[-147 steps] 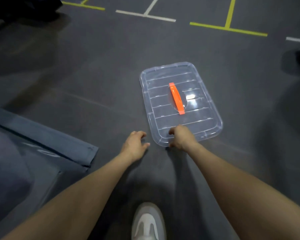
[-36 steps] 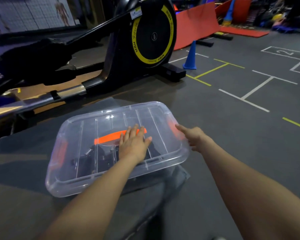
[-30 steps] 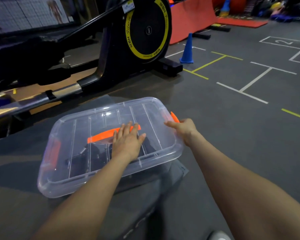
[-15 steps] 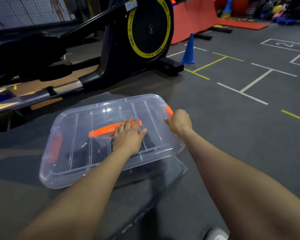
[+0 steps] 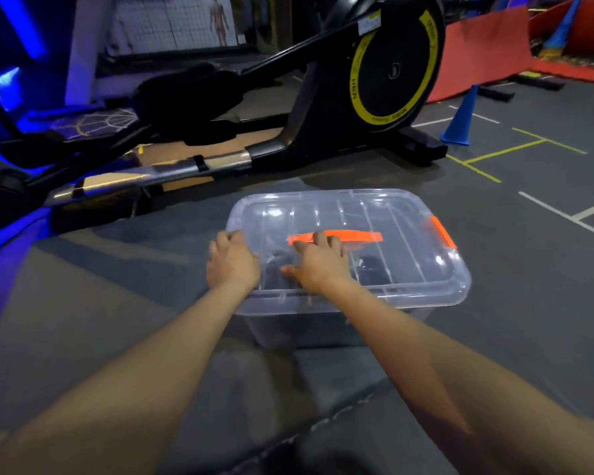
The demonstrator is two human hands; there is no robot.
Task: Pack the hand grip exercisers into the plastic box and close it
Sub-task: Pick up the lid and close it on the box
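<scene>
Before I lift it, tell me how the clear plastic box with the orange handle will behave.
The clear plastic box looks thin-walled, so it will probably flex. Its flat base should resist tipping. The dark hand grip exercisers inside lie loose and may slide. The orange side latch appears shut; the other, under the left hand, is hidden.

Both arms reach forward; left hand has fingers curled, right hand lies flat, fingers spread.

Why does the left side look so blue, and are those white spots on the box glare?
Head view: blue light washes the floor and elliptical trainer at left; the white spots on the clear lid are glare; the wide lens bends the edges, and both forearms near the bottom edge look soft and blurred.
</scene>
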